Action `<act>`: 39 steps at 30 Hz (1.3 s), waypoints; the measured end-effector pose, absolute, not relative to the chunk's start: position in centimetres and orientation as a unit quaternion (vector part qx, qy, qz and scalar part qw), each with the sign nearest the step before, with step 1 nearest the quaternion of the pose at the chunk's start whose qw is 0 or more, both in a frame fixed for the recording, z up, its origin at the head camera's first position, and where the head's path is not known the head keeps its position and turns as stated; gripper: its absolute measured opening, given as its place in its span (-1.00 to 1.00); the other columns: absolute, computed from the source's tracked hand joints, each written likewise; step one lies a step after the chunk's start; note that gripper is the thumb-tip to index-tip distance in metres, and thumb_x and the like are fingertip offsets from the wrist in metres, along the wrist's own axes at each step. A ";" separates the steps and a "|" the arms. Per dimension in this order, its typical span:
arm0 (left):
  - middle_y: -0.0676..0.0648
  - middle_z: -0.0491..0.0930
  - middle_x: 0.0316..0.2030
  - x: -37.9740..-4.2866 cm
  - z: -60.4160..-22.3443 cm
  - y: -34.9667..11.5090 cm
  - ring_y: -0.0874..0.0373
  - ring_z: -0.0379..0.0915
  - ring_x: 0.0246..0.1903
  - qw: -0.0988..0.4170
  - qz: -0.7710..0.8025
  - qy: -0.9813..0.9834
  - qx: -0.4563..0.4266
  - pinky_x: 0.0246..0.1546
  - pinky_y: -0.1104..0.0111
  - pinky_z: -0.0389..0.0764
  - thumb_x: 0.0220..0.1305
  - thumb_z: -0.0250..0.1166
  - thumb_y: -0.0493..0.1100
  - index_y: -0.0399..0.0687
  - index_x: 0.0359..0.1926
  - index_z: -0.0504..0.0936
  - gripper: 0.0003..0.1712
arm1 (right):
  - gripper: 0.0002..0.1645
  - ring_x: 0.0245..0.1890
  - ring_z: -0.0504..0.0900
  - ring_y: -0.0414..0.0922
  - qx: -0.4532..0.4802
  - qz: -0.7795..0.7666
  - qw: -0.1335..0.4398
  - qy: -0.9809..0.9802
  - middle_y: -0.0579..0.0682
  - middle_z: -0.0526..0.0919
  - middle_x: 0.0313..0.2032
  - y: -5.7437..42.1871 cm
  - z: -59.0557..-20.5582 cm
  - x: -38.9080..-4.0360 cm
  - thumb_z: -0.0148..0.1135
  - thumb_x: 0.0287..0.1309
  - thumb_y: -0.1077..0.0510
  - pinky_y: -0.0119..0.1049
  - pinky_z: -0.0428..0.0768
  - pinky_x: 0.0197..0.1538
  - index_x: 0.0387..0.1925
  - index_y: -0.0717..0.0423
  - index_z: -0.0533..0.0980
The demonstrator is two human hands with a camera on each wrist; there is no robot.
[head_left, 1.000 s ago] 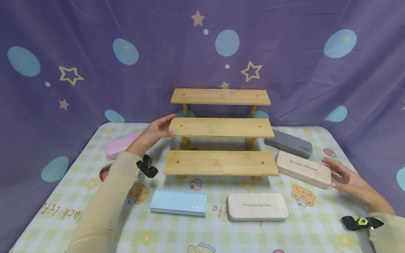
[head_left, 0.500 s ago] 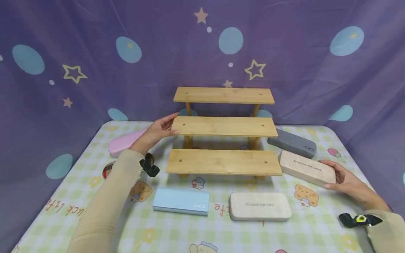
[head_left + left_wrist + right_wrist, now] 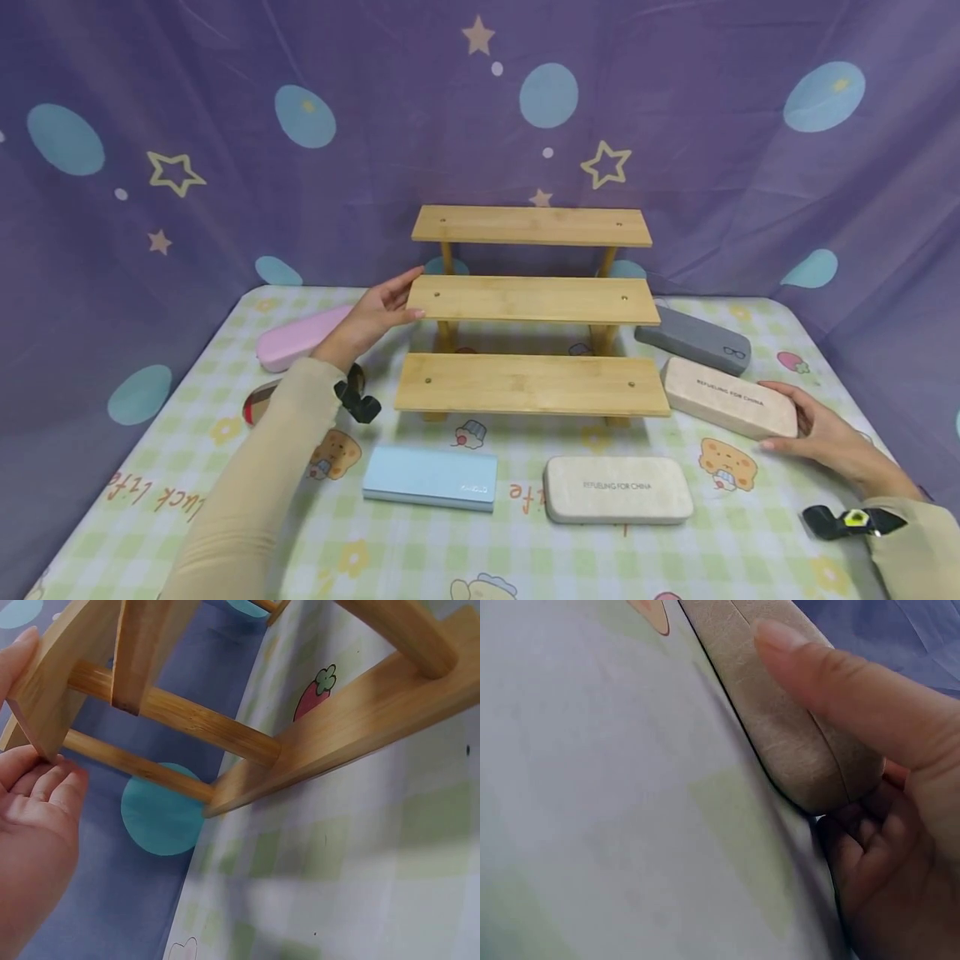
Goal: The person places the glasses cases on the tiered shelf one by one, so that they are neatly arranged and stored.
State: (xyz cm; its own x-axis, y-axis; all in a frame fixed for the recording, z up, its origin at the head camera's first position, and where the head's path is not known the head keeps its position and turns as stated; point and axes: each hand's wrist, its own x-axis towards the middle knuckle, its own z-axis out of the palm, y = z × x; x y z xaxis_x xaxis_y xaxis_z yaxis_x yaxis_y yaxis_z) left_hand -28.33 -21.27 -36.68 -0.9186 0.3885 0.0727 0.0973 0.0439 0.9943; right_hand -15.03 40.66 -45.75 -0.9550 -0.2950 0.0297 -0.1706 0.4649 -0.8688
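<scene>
A three-tier wooden shelf stand [image 3: 534, 300] occupies the middle of the table. My left hand [image 3: 372, 315] grips the left end of its middle board, thumb at the front edge; in the left wrist view the fingers [image 3: 56, 784] curl at that board's end. To the right lies a beige glasses case [image 3: 727, 398] lettered "REFUELING FOR CHINA". My right hand [image 3: 823, 432] holds its right end, thumb on the near side and fingers around the far side. The right wrist view shows the thumb [image 3: 832, 679] pressed on the case [image 3: 795, 742], close over the tablecloth.
A grey glasses case [image 3: 693, 340] lies behind the held one. In front of the stand are a light blue case [image 3: 430, 477] and a second beige case [image 3: 618, 490]. A pink case [image 3: 300, 337] and a partly hidden brown-and-red case [image 3: 258, 402] lie left, beside my forearm.
My right hand has closed in on the beige glasses case, its thumb and fingers now further along the sides. The left hand keeps its grip. The head view has shifted slightly.
</scene>
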 end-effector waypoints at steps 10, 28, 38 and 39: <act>-0.26 -0.05 0.44 -28.5 -37.0 -21.3 -0.07 -0.02 0.39 0.108 0.676 0.706 0.181 0.09 0.53 0.40 0.23 0.16 -0.48 -0.21 0.45 -0.03 -0.15 | -0.15 -0.13 0.50 -0.47 -0.102 -0.480 0.035 0.871 -0.46 0.47 -0.04 41.0 -45.8 -15.1 0.35 -0.02 0.38 -0.62 0.43 -0.16 0.31 0.07 0.23; -0.20 0.00 0.43 -28.4 -37.0 -21.4 -0.04 0.01 0.38 0.104 0.678 0.705 0.180 0.05 0.53 0.43 0.22 0.19 -0.46 -0.17 0.45 0.01 -0.16 | -0.21 -0.13 0.49 -0.45 -0.076 -0.633 -0.002 0.770 -0.33 0.51 -0.01 42.3 -45.1 -14.9 0.18 0.01 0.56 -0.60 0.49 -0.21 0.29 0.04 0.34; -0.22 -0.04 0.44 -28.4 -37.0 -21.5 -0.01 0.01 0.39 0.101 0.665 0.717 0.183 0.09 0.51 0.41 0.22 0.22 -0.42 -0.15 0.45 0.02 -0.15 | -0.19 -0.08 0.42 -0.36 -0.102 -0.621 -0.063 0.775 -0.21 0.41 0.08 45.2 -45.0 -17.2 0.21 -0.02 0.57 -0.62 0.51 -0.25 0.31 0.16 0.30; -0.22 -0.04 0.44 -28.4 -37.1 -21.6 -0.01 0.01 0.38 0.101 0.663 0.719 0.182 0.09 0.51 0.41 0.22 0.23 -0.41 -0.15 0.45 0.02 -0.14 | -0.19 -0.08 0.41 -0.35 -0.102 -0.617 -0.072 0.777 -0.20 0.41 0.09 45.5 -45.0 -17.6 0.23 -0.03 0.56 -0.62 0.51 -0.25 0.31 0.17 0.30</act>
State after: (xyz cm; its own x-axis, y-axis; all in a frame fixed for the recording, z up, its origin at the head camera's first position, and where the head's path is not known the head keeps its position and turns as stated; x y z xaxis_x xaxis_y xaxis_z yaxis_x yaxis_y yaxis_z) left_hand -28.40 -21.58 -37.07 -0.9131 0.3959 0.0970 0.1288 0.0544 0.9902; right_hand -17.64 45.47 -45.00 -0.9688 -0.0704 0.2376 -0.2474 0.2183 -0.9440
